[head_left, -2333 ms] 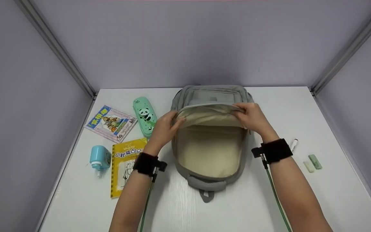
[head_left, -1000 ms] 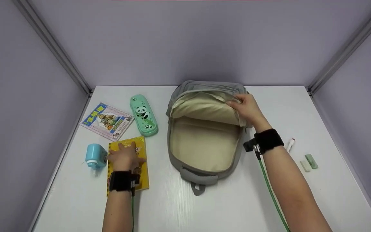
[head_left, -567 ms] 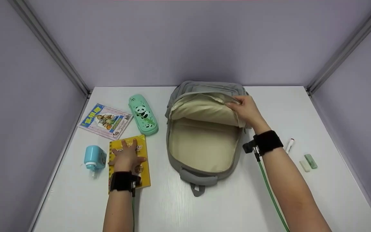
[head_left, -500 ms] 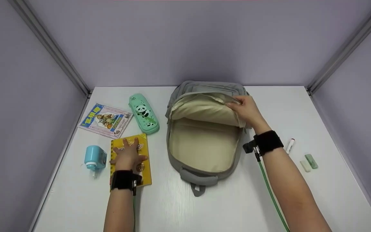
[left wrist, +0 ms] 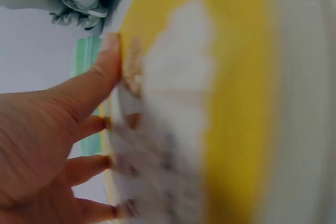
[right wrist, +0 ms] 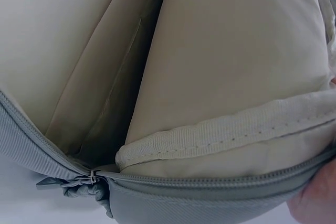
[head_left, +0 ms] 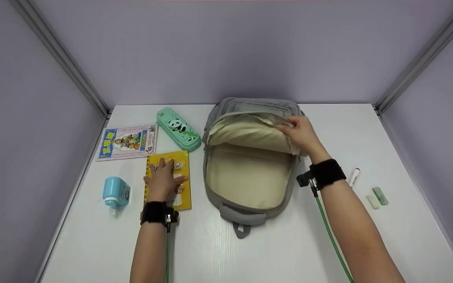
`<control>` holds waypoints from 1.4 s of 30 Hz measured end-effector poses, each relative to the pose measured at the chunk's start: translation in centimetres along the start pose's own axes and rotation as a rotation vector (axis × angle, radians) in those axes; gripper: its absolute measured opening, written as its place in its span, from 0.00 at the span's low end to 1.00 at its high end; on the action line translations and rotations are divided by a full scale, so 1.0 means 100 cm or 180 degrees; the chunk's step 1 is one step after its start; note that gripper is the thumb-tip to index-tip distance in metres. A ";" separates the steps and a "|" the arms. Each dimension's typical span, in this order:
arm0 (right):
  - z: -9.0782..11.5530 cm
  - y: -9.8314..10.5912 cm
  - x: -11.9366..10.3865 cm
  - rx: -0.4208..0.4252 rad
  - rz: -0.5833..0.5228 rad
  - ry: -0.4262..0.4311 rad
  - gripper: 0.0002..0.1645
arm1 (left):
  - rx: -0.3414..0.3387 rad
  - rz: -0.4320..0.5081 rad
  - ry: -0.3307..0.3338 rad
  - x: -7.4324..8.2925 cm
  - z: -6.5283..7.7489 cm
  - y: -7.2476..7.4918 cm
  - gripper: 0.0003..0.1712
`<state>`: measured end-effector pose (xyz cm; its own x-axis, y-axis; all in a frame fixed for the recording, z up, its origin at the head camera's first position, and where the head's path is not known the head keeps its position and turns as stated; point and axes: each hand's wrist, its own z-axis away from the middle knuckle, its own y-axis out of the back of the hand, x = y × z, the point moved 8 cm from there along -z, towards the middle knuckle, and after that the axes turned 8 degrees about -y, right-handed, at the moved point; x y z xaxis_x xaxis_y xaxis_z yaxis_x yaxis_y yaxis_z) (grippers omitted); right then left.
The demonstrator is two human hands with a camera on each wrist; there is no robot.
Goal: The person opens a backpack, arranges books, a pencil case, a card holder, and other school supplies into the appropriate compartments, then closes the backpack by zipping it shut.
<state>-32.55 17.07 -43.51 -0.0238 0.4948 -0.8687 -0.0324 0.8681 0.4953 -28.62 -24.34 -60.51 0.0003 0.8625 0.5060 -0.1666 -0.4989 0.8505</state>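
Note:
In the head view, my left hand [head_left: 162, 183] lies with spread fingers on a yellow spiral-bound book [head_left: 185, 194]. The left wrist view shows its fingertips touching the cover [left wrist: 236, 108], which is blurred. My right hand [head_left: 303, 134] pinches the lifted front flap of a grey backpack [head_left: 243, 215], holding the main compartment open. Cream lining [right wrist: 236, 51] and the zipper edge [right wrist: 220, 182] fill the right wrist view, with only part of the hand at its right border. Beyond the book lie a pink-and-blue booklet [head_left: 128, 142] and a green panda pencil case [head_left: 178, 129].
A light blue bottle-like object [head_left: 115, 192] with a white nozzle lies left of the book. Right of the right arm are a red-tipped white marker [head_left: 354, 177] and two small blocks, one green [head_left: 380, 195] and one pale [head_left: 372, 201]. Walls enclose the white table [head_left: 226, 255].
My left hand has left the flap, come down on the book and slid it away and rightward. The booklet and pencil case have turned and shifted. My right hand keeps holding the flap.

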 end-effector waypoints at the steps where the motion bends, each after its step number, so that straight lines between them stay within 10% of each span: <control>1: 0.000 0.000 -0.001 0.0012 0.0007 -0.0001 0.14 | 0.0089 0.0039 0.0026 -0.001 0.001 0.001 0.51; 8: 0.010 -0.001 -0.017 -0.0031 -0.0009 -0.0048 0.14 | 0.0294 0.0285 0.0636 -0.015 0.025 0.013 0.61; 13: 0.016 -0.002 -0.024 -0.0062 0.0015 -0.0065 0.14 | -0.0015 0.0417 0.0916 -0.027 0.040 0.018 0.71; 26: 0.000 -0.003 0.007 -0.0032 -0.0216 -0.0048 0.14 | -0.0330 0.1077 0.1082 -0.048 0.052 0.018 0.77; 42: 0.018 -0.009 -0.017 -0.0188 -0.0070 -0.0095 0.15 | -0.0725 0.0922 0.1150 -0.049 0.060 0.012 0.82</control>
<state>-30.70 15.55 -42.52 0.0073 0.4773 -0.8787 -0.0914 0.8754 0.4748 -22.90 -29.69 -61.06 -0.4115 0.6859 0.6002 -0.3199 -0.7253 0.6096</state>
